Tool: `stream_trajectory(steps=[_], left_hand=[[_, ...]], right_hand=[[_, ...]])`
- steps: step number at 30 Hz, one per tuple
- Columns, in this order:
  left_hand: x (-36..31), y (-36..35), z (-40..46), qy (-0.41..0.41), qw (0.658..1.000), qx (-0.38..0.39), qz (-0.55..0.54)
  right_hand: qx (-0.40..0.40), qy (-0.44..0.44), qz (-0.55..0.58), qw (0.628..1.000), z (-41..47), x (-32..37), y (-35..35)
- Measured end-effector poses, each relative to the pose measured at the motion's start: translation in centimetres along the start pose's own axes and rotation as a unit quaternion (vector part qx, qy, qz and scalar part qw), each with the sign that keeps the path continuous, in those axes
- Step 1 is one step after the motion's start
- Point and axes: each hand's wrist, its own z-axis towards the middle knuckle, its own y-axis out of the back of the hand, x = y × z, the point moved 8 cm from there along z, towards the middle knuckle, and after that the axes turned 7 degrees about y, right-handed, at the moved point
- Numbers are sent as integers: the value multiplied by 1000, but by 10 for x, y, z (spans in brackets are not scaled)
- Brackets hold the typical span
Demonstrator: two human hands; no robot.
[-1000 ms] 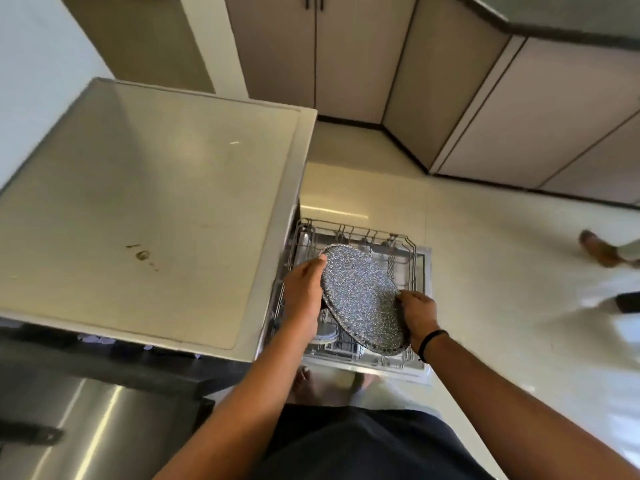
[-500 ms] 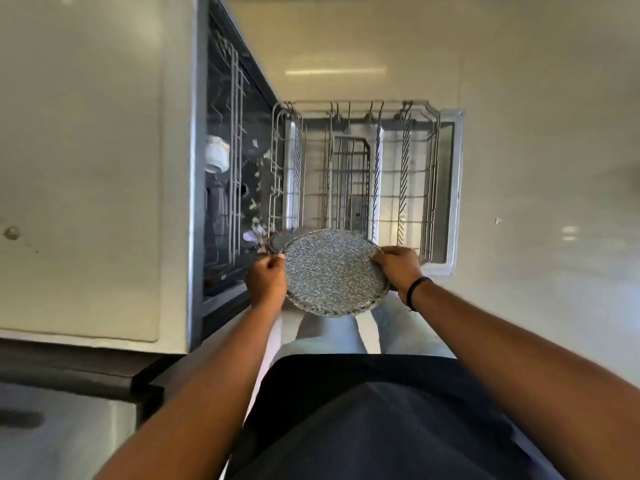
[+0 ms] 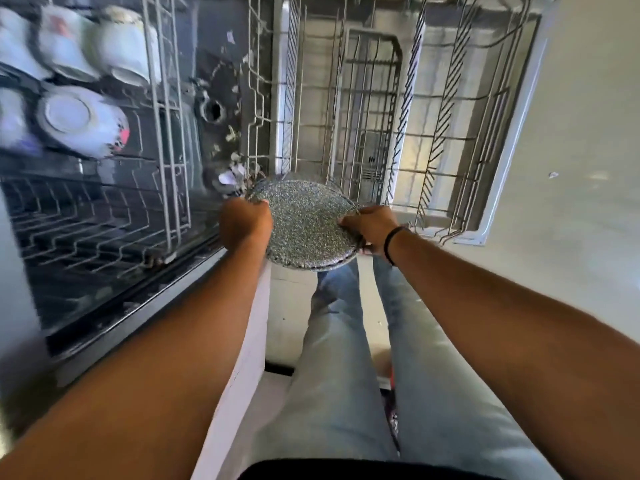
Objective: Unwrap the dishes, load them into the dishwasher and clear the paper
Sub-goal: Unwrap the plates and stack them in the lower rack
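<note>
Gripping the speckled plate [image 3: 304, 223] by its rims, your left hand [image 3: 244, 223] and right hand [image 3: 372, 226] hold it over the near edge of the pulled-out lower rack [image 3: 433, 133]. Far left, upper rack [image 3: 166, 98] holds blurred cups [image 3: 121, 43]; plate's underside hidden.

The speckled plate [image 3: 306, 225] has come lower (nearer the pulled-out rack [image 3: 398, 116]).

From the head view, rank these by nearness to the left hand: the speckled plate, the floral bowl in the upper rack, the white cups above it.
1. Speckled plate: gripped at its left rim by the left hand.
2. Floral bowl: up and to the left, in the upper rack.
3. White cups: farthest, along the top left.
</note>
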Motion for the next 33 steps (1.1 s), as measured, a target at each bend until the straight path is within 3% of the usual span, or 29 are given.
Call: stream_trajectory(steps=[6, 17, 33], left_hand=[[-7, -29, 34, -6, 997, -13, 81], [-23, -42, 49, -40, 984, -42, 166], [-34, -57, 65, -6, 986, -20, 164]], right_hand=[[10, -14, -96, 995, 41, -11, -15], [-17, 25, -106, 994, 67, 3, -22], [-2, 8, -178, 984, 89, 17, -26]])
